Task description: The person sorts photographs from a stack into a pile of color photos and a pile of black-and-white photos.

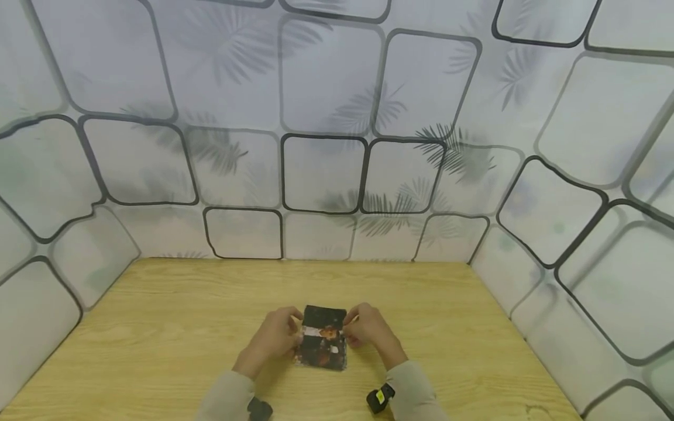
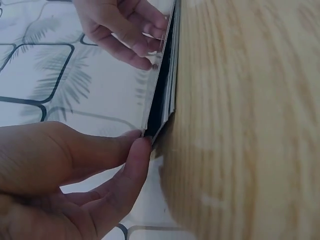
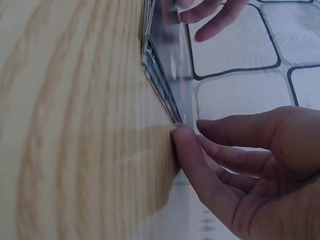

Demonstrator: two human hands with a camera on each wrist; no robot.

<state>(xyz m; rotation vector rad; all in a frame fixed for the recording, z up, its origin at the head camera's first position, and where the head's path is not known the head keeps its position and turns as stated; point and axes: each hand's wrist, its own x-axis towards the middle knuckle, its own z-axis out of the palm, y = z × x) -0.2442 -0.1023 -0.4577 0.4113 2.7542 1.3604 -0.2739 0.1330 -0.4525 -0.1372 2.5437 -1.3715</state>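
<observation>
A small stack of photo cards (image 1: 322, 354) with dark printed pictures lies on the wooden table between both hands. My left hand (image 1: 276, 332) pinches the left edge between thumb and fingertip. In the left wrist view, the upper card (image 2: 159, 87) is parted from those below, leaving a dark wedge-shaped gap. My right hand (image 1: 367, 324) holds the opposite edge, with its index fingertip under the corner and the thumb close above. Seen from the right wrist, several card edges (image 3: 161, 85) bend up from the table at that corner and fan slightly apart.
The pale wood-grain table (image 1: 210, 298) spreads around the cards. Behind it and along both sides stand walls (image 1: 323, 172) covered in white cloth with dark rounded squares and leaf prints. Black devices sit at the left wrist (image 1: 260, 409) and right wrist (image 1: 380, 399).
</observation>
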